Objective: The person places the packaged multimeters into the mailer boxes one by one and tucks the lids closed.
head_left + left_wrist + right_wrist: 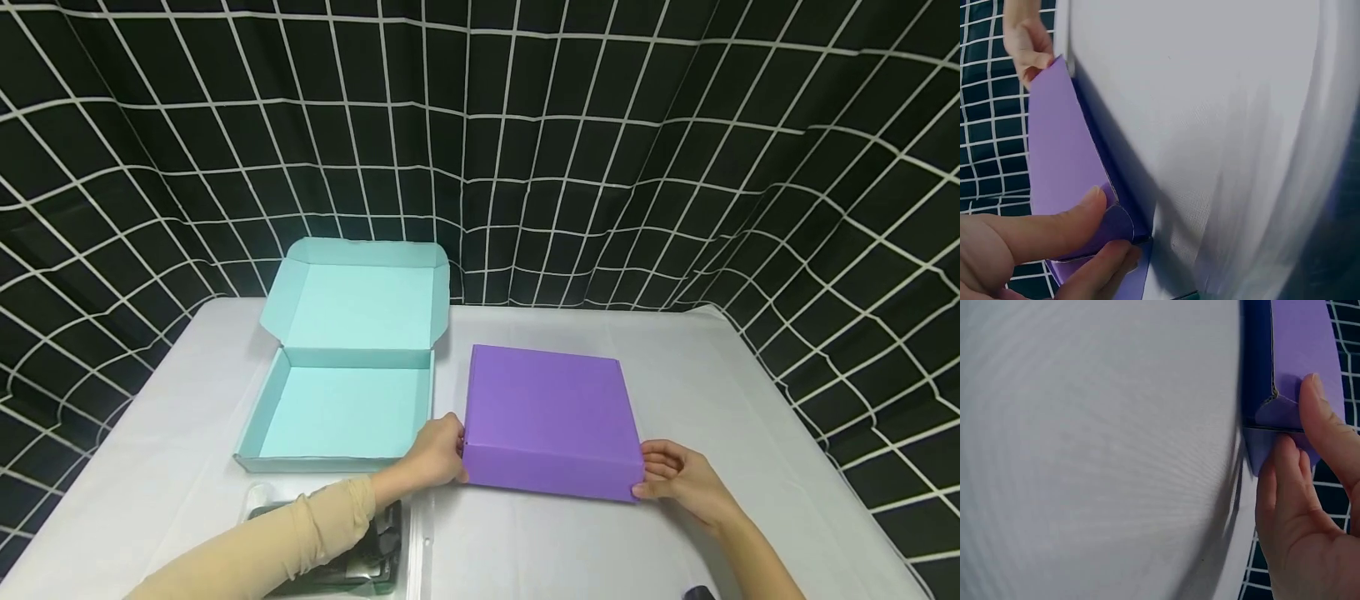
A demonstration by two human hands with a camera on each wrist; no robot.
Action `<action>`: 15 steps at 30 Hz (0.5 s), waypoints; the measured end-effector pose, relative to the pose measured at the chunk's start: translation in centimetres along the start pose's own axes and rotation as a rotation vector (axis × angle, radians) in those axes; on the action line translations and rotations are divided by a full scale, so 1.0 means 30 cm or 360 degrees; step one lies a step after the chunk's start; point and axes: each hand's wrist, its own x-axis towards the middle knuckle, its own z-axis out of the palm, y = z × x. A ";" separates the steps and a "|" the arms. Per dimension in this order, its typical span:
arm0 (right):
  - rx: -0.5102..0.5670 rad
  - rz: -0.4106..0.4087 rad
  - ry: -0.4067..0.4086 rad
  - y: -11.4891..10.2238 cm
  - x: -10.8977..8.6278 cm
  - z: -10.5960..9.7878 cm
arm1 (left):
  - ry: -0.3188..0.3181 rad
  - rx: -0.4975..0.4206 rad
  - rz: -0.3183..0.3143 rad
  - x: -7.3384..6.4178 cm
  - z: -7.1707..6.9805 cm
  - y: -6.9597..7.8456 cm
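A: Where is the purple box [551, 408] sitting?

B: It's lying on the white table [540, 550], just right of the teal box [352, 408], with your hands flanking its near side.

A: How are the grips looking?

B: Your left hand [433, 454] is pinching the near left corner, its thumb pressing the front panel and its fingers curling round the side. Your right hand [684, 483] is doing likewise at the near right corner. Both are closing down to the width of those corners.

A: And what's standing around you?

B: The teal box is standing open, its lid [367, 300] leaning back toward the grid curtain [487, 150]. Your left hand is hiding its near right corner from the head view. Your left sleeve [262, 537] is crossing over a clear packet [363, 575] with dark contents. Something dark [699, 592] is peeking in near your right forearm; too little is showing to name it.
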 end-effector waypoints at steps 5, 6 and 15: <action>0.0009 0.0059 0.0075 -0.004 0.008 0.005 | 0.0058 0.0080 0.0060 0.023 0.005 -0.002; 0.0001 0.0069 0.0098 -0.005 0.009 0.006 | 0.0071 0.0088 0.0075 0.027 0.005 -0.003; -0.0093 0.0114 0.0208 -0.003 0.022 0.006 | 0.0188 0.0062 0.0115 0.037 0.013 -0.001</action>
